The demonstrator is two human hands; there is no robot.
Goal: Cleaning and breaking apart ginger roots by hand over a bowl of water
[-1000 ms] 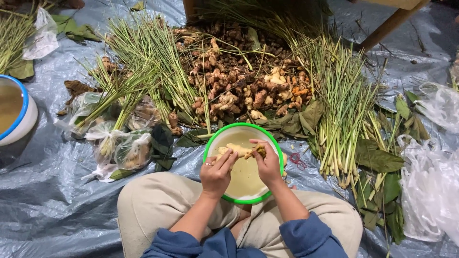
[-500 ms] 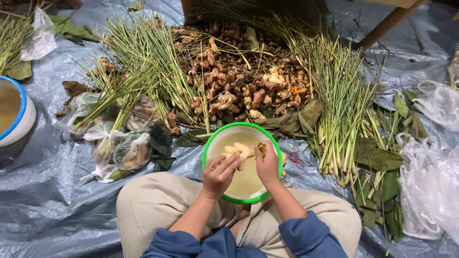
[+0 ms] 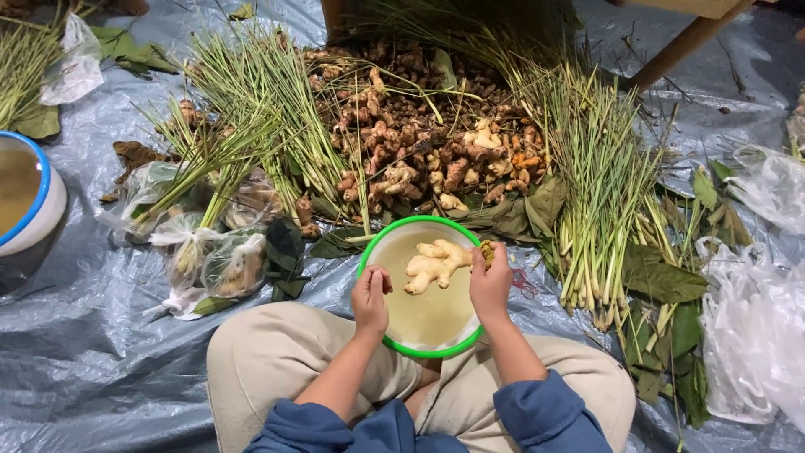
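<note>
Since a second ago both hands have let go of the pale ginger root (image 3: pixel 434 265); it now floats free in the cloudy water of the green-rimmed bowl (image 3: pixel 375 243). Washing looks paused. Left hand (image 3: pixel 370 300): fingers curled together, empty. Right hand (image 3: pixel 490 282): fingers pinching a small brownish scrap. Root knobbly, smooth-skinned; unwashed ginger heap (image 3: pixel 419 143) beyond is darker, soil-crusted.

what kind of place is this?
Probably an informal produce-prep spot on the ground, maybe a market or farm yard. A grey plastic sheet covers the floor, with a heap of ginger roots and lemongrass bundles spread on it, and a green-rimmed basin of water holds a peeled root.
</note>
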